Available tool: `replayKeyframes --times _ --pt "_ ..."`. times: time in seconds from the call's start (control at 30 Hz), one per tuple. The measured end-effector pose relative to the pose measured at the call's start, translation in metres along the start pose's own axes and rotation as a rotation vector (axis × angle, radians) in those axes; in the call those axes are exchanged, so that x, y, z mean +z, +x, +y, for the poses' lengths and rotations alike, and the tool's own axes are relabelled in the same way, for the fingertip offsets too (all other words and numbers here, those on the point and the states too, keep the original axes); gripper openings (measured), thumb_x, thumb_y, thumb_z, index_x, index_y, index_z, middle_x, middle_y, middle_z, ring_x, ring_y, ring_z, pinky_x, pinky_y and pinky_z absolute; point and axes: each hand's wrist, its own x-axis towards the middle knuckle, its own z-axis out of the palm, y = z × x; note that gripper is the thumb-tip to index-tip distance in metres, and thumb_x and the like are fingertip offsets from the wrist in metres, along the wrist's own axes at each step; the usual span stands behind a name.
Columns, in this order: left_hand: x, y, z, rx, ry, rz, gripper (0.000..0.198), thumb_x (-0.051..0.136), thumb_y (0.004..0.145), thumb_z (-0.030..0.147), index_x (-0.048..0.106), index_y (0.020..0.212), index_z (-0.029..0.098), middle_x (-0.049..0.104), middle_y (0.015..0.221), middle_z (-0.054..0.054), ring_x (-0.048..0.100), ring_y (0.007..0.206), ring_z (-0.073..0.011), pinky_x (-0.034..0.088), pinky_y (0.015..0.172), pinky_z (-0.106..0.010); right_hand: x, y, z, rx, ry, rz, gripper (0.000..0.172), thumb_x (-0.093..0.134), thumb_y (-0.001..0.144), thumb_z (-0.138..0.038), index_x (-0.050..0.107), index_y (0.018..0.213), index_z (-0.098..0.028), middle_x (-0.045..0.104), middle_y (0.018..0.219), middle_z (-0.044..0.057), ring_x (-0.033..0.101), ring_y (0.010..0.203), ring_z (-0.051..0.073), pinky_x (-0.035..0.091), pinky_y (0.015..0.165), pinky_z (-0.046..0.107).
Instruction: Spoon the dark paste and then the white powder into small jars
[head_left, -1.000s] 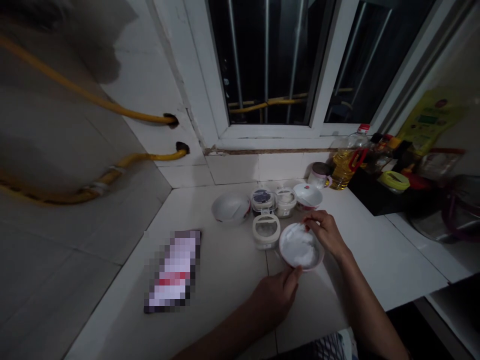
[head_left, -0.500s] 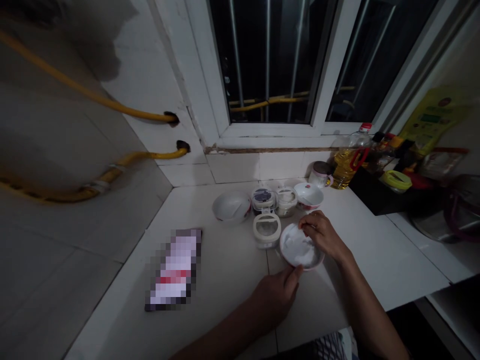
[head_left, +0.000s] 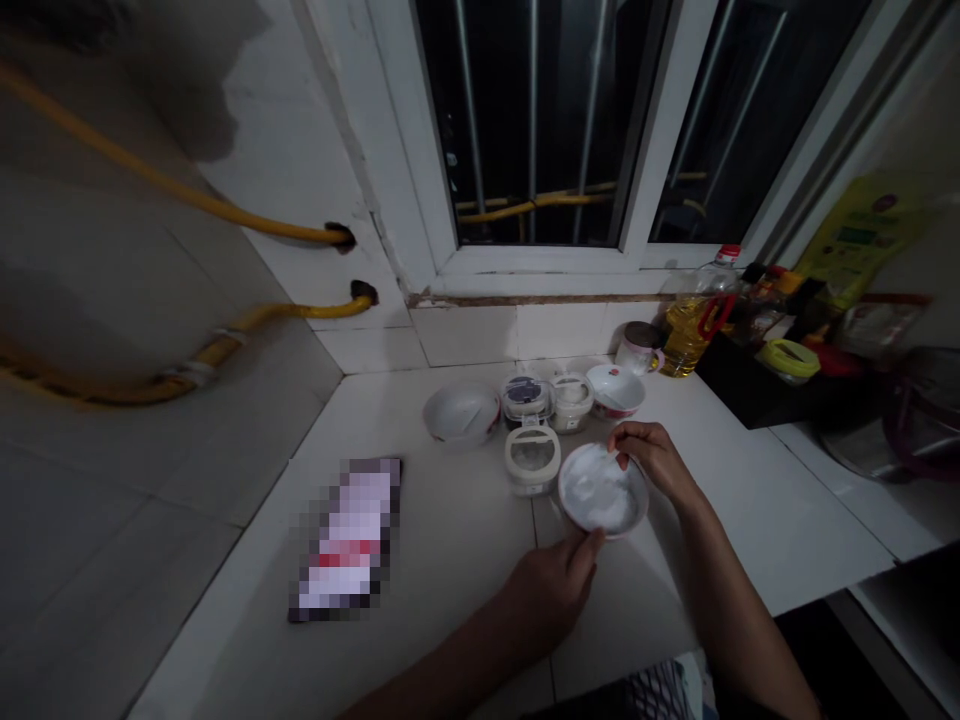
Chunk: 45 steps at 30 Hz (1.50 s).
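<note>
My left hand (head_left: 559, 585) grips the near rim of a white bowl (head_left: 568, 510), with the thumb on the edge. White powder-like stuff (head_left: 600, 500) lies inside the bowl. At the bowl's far right rim, my right hand (head_left: 645, 458) is closed in a pinch on a thin white spoon (head_left: 611, 458); its lower end is hard to make out against the white contents. Just left of the bowl stands a clear container with a white lid (head_left: 532, 460).
Behind stand two more lidded containers (head_left: 527, 397), a larger bowl (head_left: 461, 415), a flowered bowl (head_left: 615, 390) and a lidded cup (head_left: 639, 348). An oil bottle (head_left: 694, 320) and a black box (head_left: 757, 385) are at right. A blurred-out phone-like object (head_left: 349, 540) lies left.
My right hand has moved slightly right and tilted at the bowl's rim, with the spoon still pinched. The left hand stays on the near rim.
</note>
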Motion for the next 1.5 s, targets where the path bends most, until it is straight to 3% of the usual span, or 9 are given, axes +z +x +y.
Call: replayKeyframes --times 0.47,0.77,0.87,0.97,1.07,1.17,1.23,1.33,1.5 --pt "-0.002 0.000 0.000 0.007 -0.023 -0.017 0.034 0.028 0.097 0.015 0.049 0.123 0.008 0.071 0.097 -0.016 0.072 0.077 -0.0182 0.060 0.062 -0.026 -0.005 0.007 0.003 0.080 0.089 0.097 0.012 0.050 0.054 -0.021 0.061 0.052 -0.017 0.051 0.043 -0.002 0.044 0.043 0.012 0.037 0.054 0.028" --pt "-0.004 0.002 0.000 0.004 -0.005 -0.023 0.033 0.028 0.097 0.015 0.049 0.121 0.008 0.071 0.099 -0.015 0.072 0.077 -0.0174 0.061 0.063 -0.026 0.004 0.006 0.006 0.027 0.208 0.149 0.011 0.055 0.061 -0.022 0.064 0.064 -0.017 0.054 0.045 -0.002 0.051 0.053 0.015 0.042 0.064 0.029" --pt "-0.003 0.001 0.000 -0.002 0.009 -0.028 0.032 0.027 0.098 0.015 0.049 0.121 0.008 0.071 0.099 -0.015 0.072 0.075 -0.0174 0.060 0.061 -0.026 0.016 0.001 0.004 -0.096 0.190 0.193 0.012 0.057 0.071 -0.028 0.064 0.074 -0.018 0.059 0.053 -0.001 0.054 0.058 0.016 0.043 0.067 0.029" --pt "-0.001 0.001 0.000 -0.002 0.000 -0.035 0.033 0.027 0.098 0.016 0.048 0.122 0.008 0.071 0.099 -0.015 0.072 0.074 -0.0178 0.060 0.059 -0.027 0.027 -0.006 0.000 -0.348 -0.053 0.214 0.017 0.052 0.084 -0.031 0.064 0.082 -0.020 0.066 0.069 0.003 0.057 0.070 0.018 0.043 0.074 0.033" --pt "0.000 0.000 0.000 -0.012 -0.012 -0.060 0.034 0.028 0.097 0.015 0.047 0.124 0.009 0.071 0.097 -0.014 0.072 0.074 -0.0182 0.060 0.059 -0.027 0.033 -0.010 -0.003 -0.678 -0.417 0.046 0.020 0.045 0.088 -0.021 0.066 0.087 -0.022 0.071 0.083 0.006 0.059 0.081 0.020 0.039 0.088 0.040" --pt "-0.001 0.000 0.000 -0.017 -0.017 -0.072 0.035 0.029 0.096 0.015 0.046 0.125 0.010 0.071 0.099 -0.015 0.072 0.073 -0.0187 0.060 0.058 -0.028 0.031 -0.011 -0.003 -0.818 -0.543 -0.051 0.025 0.042 0.088 -0.015 0.065 0.093 -0.023 0.072 0.088 0.005 0.059 0.083 0.020 0.038 0.090 0.042" --pt "-0.001 -0.001 0.000 -0.009 -0.023 -0.067 0.035 0.029 0.096 0.015 0.046 0.126 0.009 0.070 0.100 -0.016 0.072 0.074 -0.0189 0.061 0.059 -0.028 0.024 -0.012 -0.003 -0.770 -0.488 0.057 0.022 0.043 0.089 -0.017 0.064 0.093 -0.022 0.070 0.083 0.005 0.058 0.082 0.021 0.040 0.087 0.040" --pt "-0.001 -0.001 0.000 -0.002 -0.030 -0.056 0.036 0.030 0.096 0.015 0.046 0.127 0.008 0.071 0.100 -0.016 0.072 0.076 -0.0192 0.061 0.060 -0.028 0.007 -0.013 -0.003 -0.586 -0.371 0.241 0.019 0.046 0.089 -0.024 0.064 0.083 -0.022 0.063 0.069 0.004 0.057 0.078 0.021 0.043 0.079 0.036" --pt "-0.002 0.000 0.000 -0.008 -0.016 -0.029 0.035 0.029 0.096 0.014 0.048 0.125 0.009 0.071 0.099 -0.014 0.072 0.077 -0.0175 0.061 0.063 -0.026 -0.018 -0.015 -0.006 -0.372 -0.389 0.174 0.017 0.048 0.079 -0.023 0.062 0.068 -0.020 0.060 0.068 0.003 0.055 0.074 0.020 0.041 0.071 0.032"
